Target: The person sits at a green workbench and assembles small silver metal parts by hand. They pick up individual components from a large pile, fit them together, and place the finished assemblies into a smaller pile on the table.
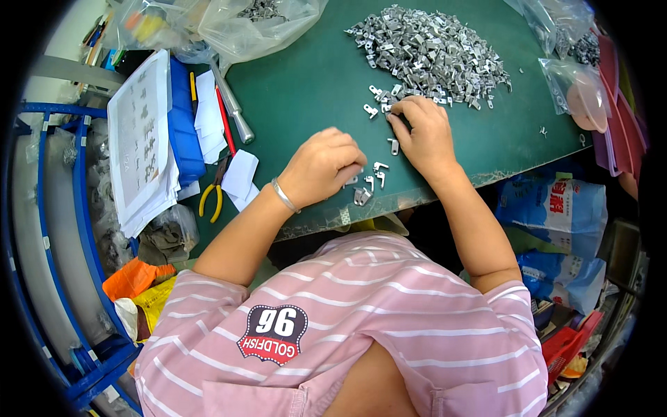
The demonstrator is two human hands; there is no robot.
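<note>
A large heap of small silvery metal brackets [431,57] lies on the green tabletop [299,94], toward the far side. At the heap's near left edge, my right hand [425,133] has its thumb and fingers closed around a small metal bracket, mostly covered by the fingertips. One loose bracket [393,146] lies just below that hand. My left hand [324,167], a bangle on its wrist, is curled with fingertips together low over the table; what they hold is hidden. Beside it, near the front edge, sit several loose brackets [362,197].
To the left are yellow-handled pliers [212,197], a red pen-like tool [226,119], a metal rod [236,111] and a blue bin [186,125] with papers. Clear plastic bags [267,31] stand at the back left. Blue-and-white sacks [556,208] sit beyond the right front edge.
</note>
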